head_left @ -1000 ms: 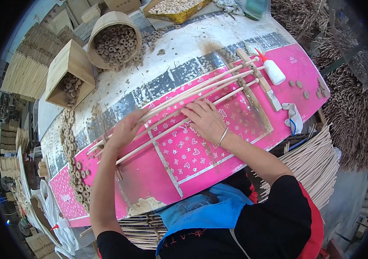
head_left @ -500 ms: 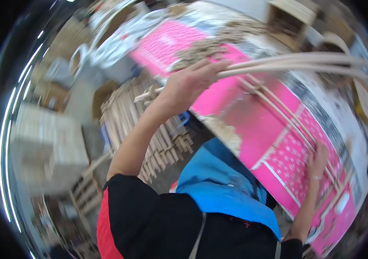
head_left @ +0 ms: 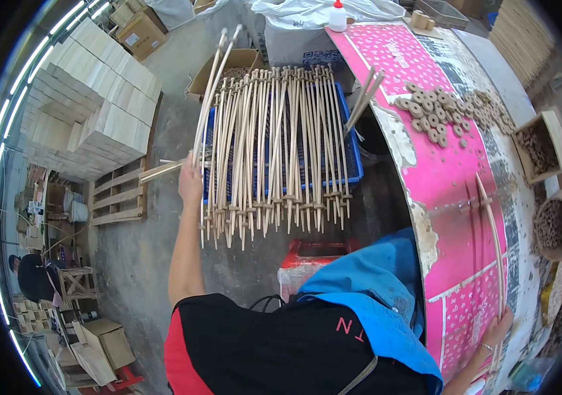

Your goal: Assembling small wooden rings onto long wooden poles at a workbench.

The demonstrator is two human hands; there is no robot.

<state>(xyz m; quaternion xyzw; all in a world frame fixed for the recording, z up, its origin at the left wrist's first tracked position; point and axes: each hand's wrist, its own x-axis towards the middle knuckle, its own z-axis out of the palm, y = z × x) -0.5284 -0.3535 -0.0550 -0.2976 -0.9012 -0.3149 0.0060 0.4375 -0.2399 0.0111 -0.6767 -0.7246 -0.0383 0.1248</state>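
Note:
My left hand (head_left: 191, 184) is closed around a few long, thin wooden rods (head_left: 212, 92), which rise upright beside the left edge of a pile. That pile (head_left: 274, 138) is many similar rods with small wooden rings near their ends, laid side by side over a blue plastic crate (head_left: 355, 155). A couple of shorter sticks (head_left: 164, 170) jut out left behind my hand; what they rest on is hidden. At the right, my right hand (head_left: 497, 329) is closed on slim wooden rods (head_left: 494, 237) along the pink-covered table (head_left: 439, 266).
Loose wooden rings (head_left: 434, 113) lie heaped on the table, near a wooden box (head_left: 539, 146) and a round tub (head_left: 555, 220) of small pieces. A white bottle with red cap (head_left: 337, 18) stands at the far corner. A red stool (head_left: 317, 253), pallet (head_left: 119, 191) and stacked boards (head_left: 90, 99) surround me.
My view has swung left toward the crate. The left hand has carried its rods from above the table to the pile's left side. My right hand stays at the rods on the table.

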